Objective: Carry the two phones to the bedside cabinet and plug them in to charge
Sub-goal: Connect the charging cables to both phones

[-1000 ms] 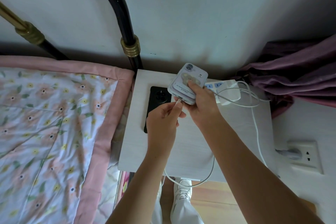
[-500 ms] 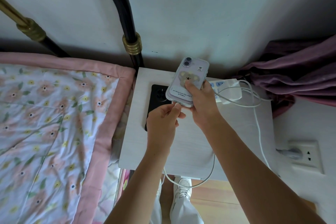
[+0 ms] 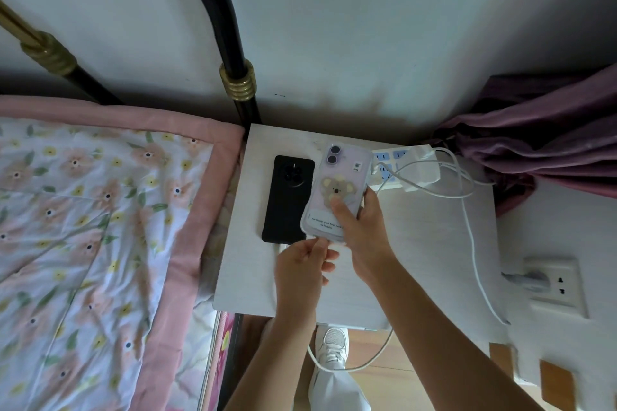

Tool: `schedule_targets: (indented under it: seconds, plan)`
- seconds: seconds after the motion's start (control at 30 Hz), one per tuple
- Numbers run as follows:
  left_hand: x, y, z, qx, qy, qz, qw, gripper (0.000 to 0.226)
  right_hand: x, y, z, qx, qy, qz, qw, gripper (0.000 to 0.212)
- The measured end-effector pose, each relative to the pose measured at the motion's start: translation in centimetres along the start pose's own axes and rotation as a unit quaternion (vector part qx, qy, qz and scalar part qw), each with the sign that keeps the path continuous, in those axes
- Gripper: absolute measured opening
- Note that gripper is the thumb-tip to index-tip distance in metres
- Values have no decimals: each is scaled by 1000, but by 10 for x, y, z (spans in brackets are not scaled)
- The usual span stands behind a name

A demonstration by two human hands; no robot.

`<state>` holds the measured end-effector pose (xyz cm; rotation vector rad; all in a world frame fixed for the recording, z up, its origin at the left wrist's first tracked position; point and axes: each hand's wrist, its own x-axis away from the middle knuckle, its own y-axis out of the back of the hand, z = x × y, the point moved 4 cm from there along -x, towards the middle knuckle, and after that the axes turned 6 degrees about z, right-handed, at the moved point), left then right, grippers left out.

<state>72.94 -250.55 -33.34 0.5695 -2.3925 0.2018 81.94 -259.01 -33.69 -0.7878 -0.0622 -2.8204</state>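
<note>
Both phones are at the cabinet (image 3: 434,260), so the carrying is done and the plugging-in is in hand. The black phone (image 3: 289,198) lies face down near the cabinet's left edge, toward the back; whether a cable is in it cannot be told, since its lower end is partly hidden. The lilac phone (image 3: 337,190) sits just beside it, back up, its lower end overlapping the black one's corner; whether it rests flat or is lifted slightly cannot be told. The right hand (image 3: 362,227) grips it, thumb pressed on the back and fingers wrapped round its right edge. The left hand (image 3: 302,265) has its fingertips pinched together at the phone's bottom edge, apparently on the plug of the white cable (image 3: 347,367) that loops off the front edge below the wrists; the plug itself is hidden. At the back right corner a power strip (image 3: 389,170) carries a white charger (image 3: 422,168) with more cable trailing off the right edge. The next move likely calls for checking that the plug is fully seated, then freeing both hands and seeing to the black phone's cable.
</note>
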Motion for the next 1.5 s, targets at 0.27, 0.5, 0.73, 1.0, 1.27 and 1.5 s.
schedule_targets:
  seconds: [0.27,0.5,0.73,1.0,1.27,1.5]
  plan:
    - [-1,9,39,-47,13,44,998,24,16,16,-30,5,-30,17,999,25]
    - [-15,13,39,-102,-56,37,993,25,31,24,-64,74,-51,9,996,28]
    - [-19,3,46,-242,-172,-13,955,25,24,32,-82,207,1,-115,972,29]
    - [-24,-7,53,-376,-225,-17,899,51,19,27,-84,281,26,-144,948,50]
    - [-19,-11,40,-439,-239,-18,866,49,24,25,-72,397,34,-129,908,58]
    - [-8,-3,-39,-503,-335,-10,797,33,41,30,6,507,96,-75,854,36]
